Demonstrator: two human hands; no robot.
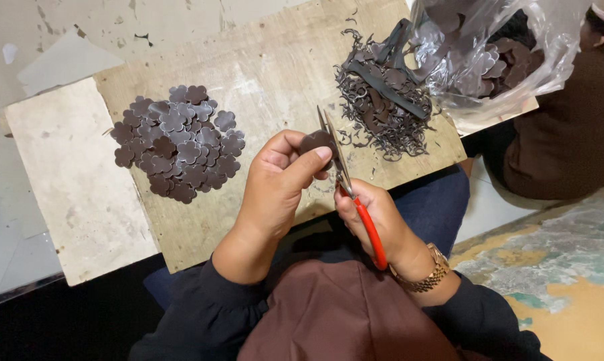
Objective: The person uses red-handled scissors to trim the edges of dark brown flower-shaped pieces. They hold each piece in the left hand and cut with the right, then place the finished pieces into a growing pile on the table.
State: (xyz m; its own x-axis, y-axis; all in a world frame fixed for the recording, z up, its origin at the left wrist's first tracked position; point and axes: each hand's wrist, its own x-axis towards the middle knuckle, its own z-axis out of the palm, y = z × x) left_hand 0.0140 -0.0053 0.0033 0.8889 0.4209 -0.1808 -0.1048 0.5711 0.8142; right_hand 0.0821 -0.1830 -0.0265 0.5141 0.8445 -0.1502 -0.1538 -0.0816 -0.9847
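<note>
In the head view, the left hand rose from a dark sleeve at the lower middle, wrist bent upward, and pinched a small dark brown flower-shaped piece between thumb and curled fingers, the thumb lying across its front. The piece sat above the near edge of a worn wooden board that rested across the person's lap.

The right hand came in from the lower right, a gold-coloured wristwatch on its wrist. Its fingers were wrapped narrowly round the red handle of a pair of scissors, whose metal blades pointed up and away, touching the right edge of the flower piece. Whether the blades were parted or closed could not be told.

On the board's left part lay a pile of flower-shaped cutouts, dark brown and greyish, overlapping one another, well apart from both hands. Farther back to the right lay a heap of thin dark trimmings, curled scraps and strips. Just beside it, at the board's far right corner, stood a clear plastic bag holding more dark pieces.

A pale slab lay against the board's left side. Beyond the bag, at the right edge, part of another person in brown clothing showed.
</note>
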